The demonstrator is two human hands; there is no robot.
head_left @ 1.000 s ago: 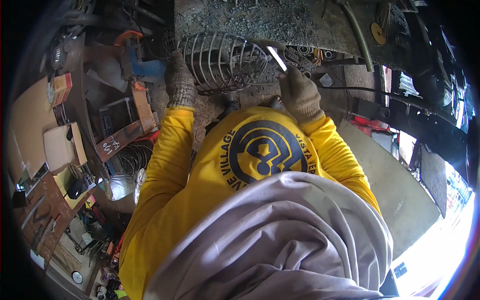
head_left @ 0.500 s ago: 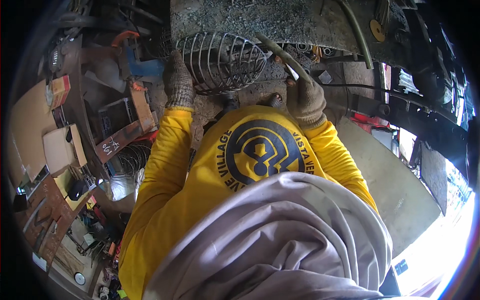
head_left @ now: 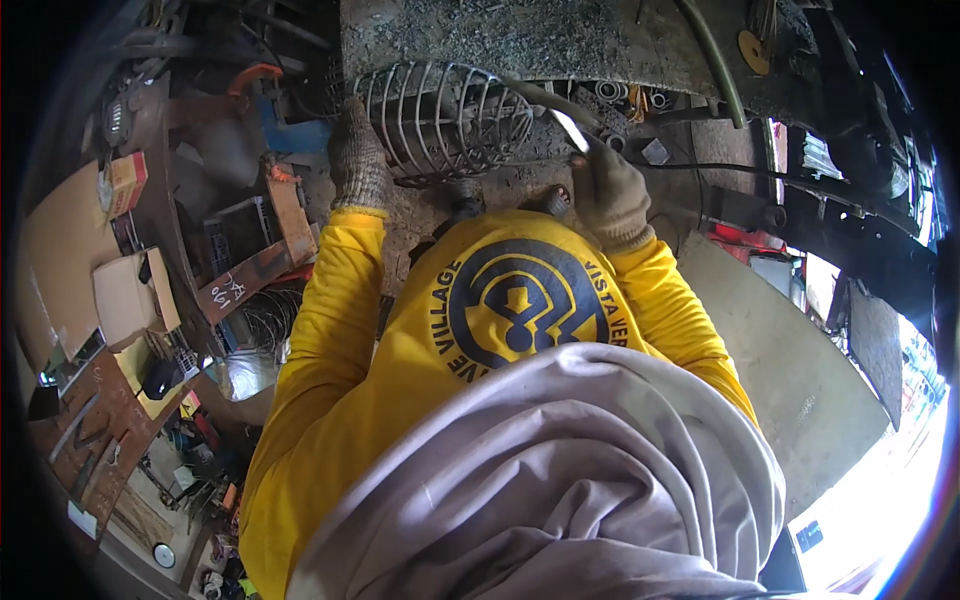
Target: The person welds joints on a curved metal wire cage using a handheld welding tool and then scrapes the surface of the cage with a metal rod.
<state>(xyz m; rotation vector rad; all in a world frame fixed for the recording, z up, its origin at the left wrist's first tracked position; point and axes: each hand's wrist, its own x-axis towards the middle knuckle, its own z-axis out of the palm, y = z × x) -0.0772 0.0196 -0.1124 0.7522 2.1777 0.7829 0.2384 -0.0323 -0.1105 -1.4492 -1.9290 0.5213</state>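
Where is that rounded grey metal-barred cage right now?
In the head view, the rounded metal cage is at upper centre, left of the brown-gloved right hand, with the brown-gloved left hand at its left end.

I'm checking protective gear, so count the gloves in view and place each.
2: one on the left hand, at the left end of the wire cage; one on the right hand, around a long tool. Others could be hidden.

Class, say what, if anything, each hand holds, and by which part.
Left hand: the wire cage, by its left end. Right hand: a flat metal bar, by its near end.
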